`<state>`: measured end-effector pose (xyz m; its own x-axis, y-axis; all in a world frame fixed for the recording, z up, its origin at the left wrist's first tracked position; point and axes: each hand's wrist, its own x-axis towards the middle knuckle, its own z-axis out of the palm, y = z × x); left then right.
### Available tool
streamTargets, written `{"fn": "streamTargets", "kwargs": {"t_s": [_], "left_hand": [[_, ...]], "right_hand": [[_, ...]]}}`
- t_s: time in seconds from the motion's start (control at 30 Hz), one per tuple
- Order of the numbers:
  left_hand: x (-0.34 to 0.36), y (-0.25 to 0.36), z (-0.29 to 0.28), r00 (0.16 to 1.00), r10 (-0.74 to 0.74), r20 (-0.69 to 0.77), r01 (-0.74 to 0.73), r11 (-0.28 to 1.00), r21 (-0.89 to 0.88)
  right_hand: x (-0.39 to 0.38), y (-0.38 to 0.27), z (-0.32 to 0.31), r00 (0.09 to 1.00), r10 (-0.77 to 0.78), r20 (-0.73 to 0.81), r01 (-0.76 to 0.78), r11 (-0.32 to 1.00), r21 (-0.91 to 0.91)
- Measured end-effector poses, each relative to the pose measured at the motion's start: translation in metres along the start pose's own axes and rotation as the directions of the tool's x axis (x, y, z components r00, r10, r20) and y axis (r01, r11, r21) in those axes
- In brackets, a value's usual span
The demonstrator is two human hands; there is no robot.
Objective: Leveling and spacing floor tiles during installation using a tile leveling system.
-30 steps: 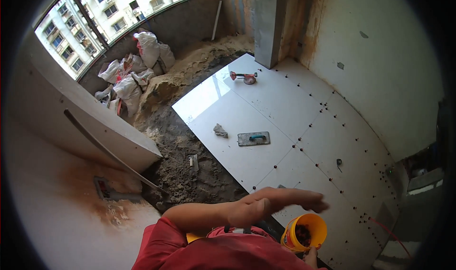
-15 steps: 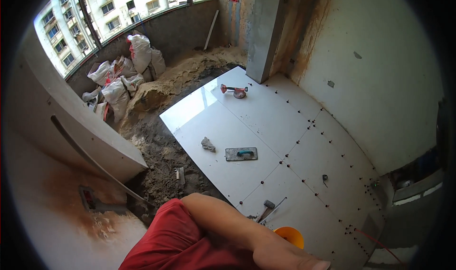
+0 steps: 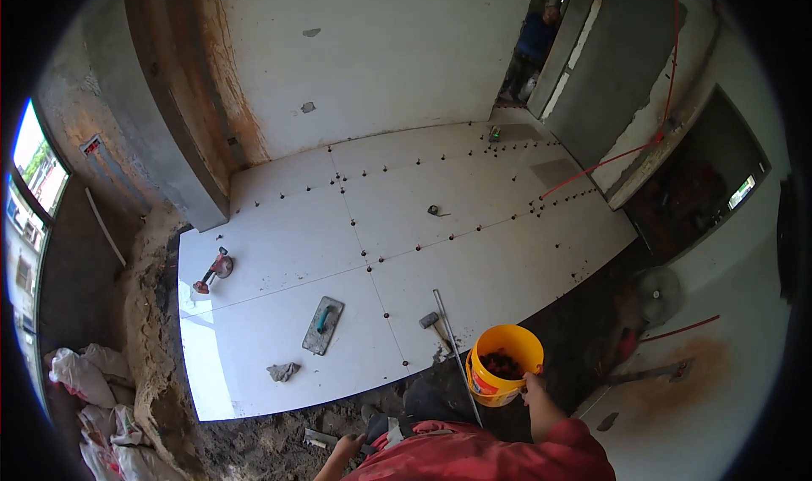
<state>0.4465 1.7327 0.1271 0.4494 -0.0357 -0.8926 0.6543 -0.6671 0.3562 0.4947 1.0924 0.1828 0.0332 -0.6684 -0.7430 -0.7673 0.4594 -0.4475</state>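
My left hand [image 3: 345, 449] is low beside a small trowel [image 3: 316, 438]; I can't tell whether its fingers are spread or curled. My right hand [image 3: 536, 388] grips the yellow bucket [image 3: 511, 340] at its rim, just right of a long metal bar [image 3: 453, 339]. My one-sided hold could tip it, spilling its dark reddish pieces [image 3: 502, 364]. Beyond, glossy white tiles [image 3: 262, 325] reach a chipped pale wall [image 3: 397, 58].

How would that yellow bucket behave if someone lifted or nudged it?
The yellow bucket is probably stiff, since its round mouth shows no sag. It may feel fairly light for its size, as the dark pieces inside lie below its top. It could tilt or swing, because the right hand holds it at one side.
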Motion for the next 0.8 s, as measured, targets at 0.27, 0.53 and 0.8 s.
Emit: {"fn": "streamTargets", "kwargs": {"t_s": [0.27,0.53,0.8], "left_hand": [[0.029,-0.031,-0.012,0.983,0.159,-0.089,-0.141,0.973,0.184],[0.003,-0.03,-0.037,0.99,0.037,-0.137,-0.016,0.989,0.148],[0.035,0.028,-0.052,0.91,0.392,0.135,-0.394,0.718,0.573]], "right_hand": [[0.041,0.049,0.077,0.984,0.165,0.073,-0.166,0.986,0.019],[0.076,0.101,0.113,0.97,0.232,0.08,-0.212,0.957,-0.2],[0.102,0.096,0.041,0.993,0.119,0.025,-0.108,0.958,-0.266]]}}
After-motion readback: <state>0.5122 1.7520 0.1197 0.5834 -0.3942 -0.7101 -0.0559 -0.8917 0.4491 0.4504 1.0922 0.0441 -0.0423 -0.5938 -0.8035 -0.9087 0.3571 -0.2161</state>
